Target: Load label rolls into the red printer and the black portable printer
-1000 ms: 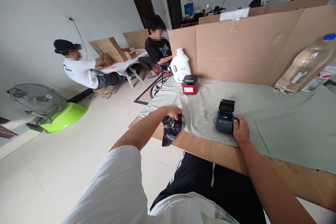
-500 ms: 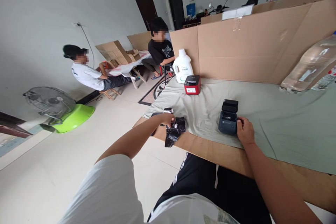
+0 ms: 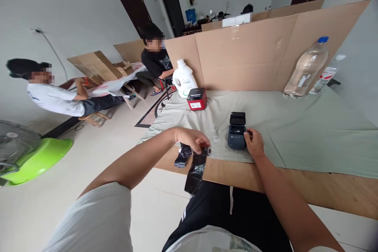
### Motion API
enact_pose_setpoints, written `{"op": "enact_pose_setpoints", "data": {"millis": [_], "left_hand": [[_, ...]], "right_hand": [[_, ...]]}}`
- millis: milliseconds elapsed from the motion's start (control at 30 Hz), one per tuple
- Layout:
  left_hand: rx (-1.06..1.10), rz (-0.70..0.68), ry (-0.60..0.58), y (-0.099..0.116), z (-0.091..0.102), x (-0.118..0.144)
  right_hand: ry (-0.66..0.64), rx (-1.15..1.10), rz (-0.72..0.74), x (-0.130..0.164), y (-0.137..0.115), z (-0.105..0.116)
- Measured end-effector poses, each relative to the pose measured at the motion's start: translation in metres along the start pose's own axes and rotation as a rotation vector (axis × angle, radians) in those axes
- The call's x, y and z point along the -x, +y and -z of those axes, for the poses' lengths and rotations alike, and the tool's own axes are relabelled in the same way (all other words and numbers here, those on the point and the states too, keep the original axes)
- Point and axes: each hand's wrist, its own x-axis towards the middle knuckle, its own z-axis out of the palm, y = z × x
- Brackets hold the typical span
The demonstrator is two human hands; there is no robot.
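My left hand (image 3: 195, 140) is closed on a small roll of black film (image 3: 196, 173). A loose strip of the film hangs down over the table's front edge. Another crumpled piece of black film (image 3: 183, 152) lies on the edge just left of it. My right hand (image 3: 254, 143) has its fingers curled against the right side of a small dark blue label printer (image 3: 236, 138). The printer's lid (image 3: 238, 118) stands raised; what is inside its bay is too small to make out.
On the cloth-covered table (image 3: 277, 126) stand a red and black box-shaped device (image 3: 197, 99), a white jug (image 3: 184, 79) and two clear bottles, the larger one blue-capped (image 3: 307, 69). A cardboard screen (image 3: 245, 59) runs behind. Two people sit at another table on the left.
My left hand has lifted the roll of black film and brought it right, toward the printer, its strip now hanging. My right hand stays at the printer. The view has turned right.
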Motion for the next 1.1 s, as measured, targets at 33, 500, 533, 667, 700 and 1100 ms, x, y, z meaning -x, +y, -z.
{"op": "enact_pose_setpoints", "data": {"millis": [33,500,533,667,700,1100], "left_hand": [[-0.001,-0.073,0.055,0.012,-0.001,-0.02],[-0.783,0.001,0.521,0.052,0.015,-0.18],[-0.795,0.015,0.531,0.05,0.013,-0.182],[-0.829,0.015,0.617,0.041,0.006,-0.189],[-0.832,-0.002,0.648,0.039,0.005,-0.191],[-0.482,-0.228,1.034,0.018,0.007,-0.199]], "right_hand": [[0.002,-0.008,0.006,0.0,-0.001,0.001],[-0.004,-0.052,0.063,0.0,-0.006,0.004],[-0.003,-0.052,0.066,0.001,-0.006,0.004],[0.012,-0.054,0.101,0.001,-0.01,0.006],[0.016,-0.054,0.118,0.001,-0.012,0.008],[-0.022,-0.043,0.27,0.002,-0.021,0.02]]}}
